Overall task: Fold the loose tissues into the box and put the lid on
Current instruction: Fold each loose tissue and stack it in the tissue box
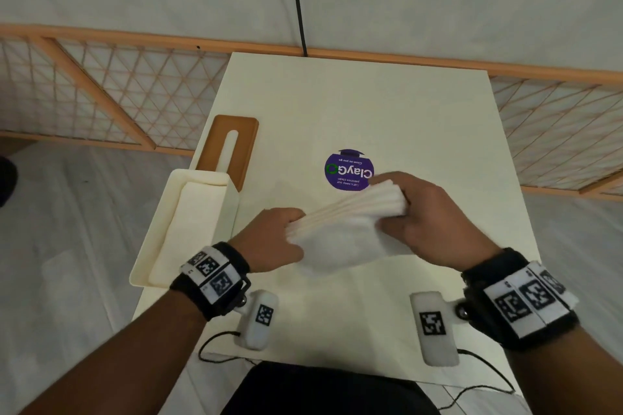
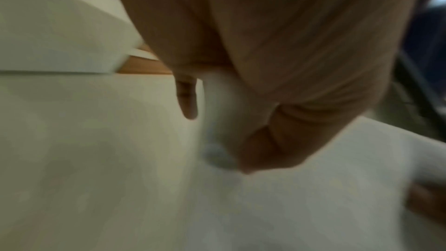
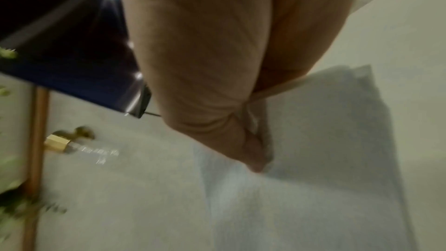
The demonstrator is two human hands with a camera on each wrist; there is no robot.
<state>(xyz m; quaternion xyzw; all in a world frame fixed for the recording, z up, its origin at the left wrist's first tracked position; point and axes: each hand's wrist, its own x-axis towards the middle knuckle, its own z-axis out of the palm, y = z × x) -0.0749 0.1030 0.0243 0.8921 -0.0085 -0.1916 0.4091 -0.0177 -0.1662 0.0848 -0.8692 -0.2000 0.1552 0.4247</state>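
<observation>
Head view: your left hand and right hand hold 1 tissue stack above the table, fingers clamped on opposite ends (keeping folds aligned), beside the open box; lid behind.

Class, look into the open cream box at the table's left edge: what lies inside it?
Inside the box a pale, flat layer shows, likely tissues. Anything beneath it is covered. The brown lid lies behind the box, not on it.

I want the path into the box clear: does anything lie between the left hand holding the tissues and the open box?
Nothing: in the head view only bare table separates the left hand, gripping the tissue stack, from the box.
</observation>
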